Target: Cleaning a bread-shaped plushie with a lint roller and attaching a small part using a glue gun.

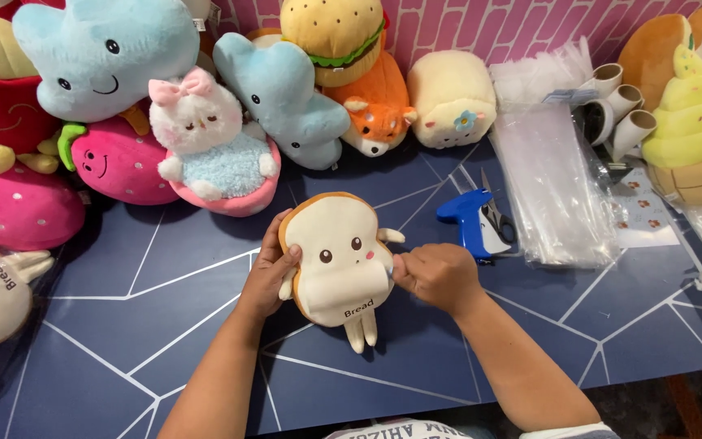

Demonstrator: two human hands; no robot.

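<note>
Presently, a bread-slice plush [341, 258] is held face-up over the middle of the dark blue desk [148, 325]. Its left edge is clasped by the left hand [268, 272]; the right hand [439, 276] is closed in a narrow grip pinching its right side. The toy is not yet bagged: the clear bags [550, 183] lie untouched, and the blue tagging gun [469, 219] rests unused. What is pinched between the right fingertips cannot be made out.

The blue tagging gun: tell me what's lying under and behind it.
The blue tagging gun lies on the dark blue table, with small scissors tucked behind it and clear plastic bags beside them. The scissors' lower handles are hidden by the gun.
</note>
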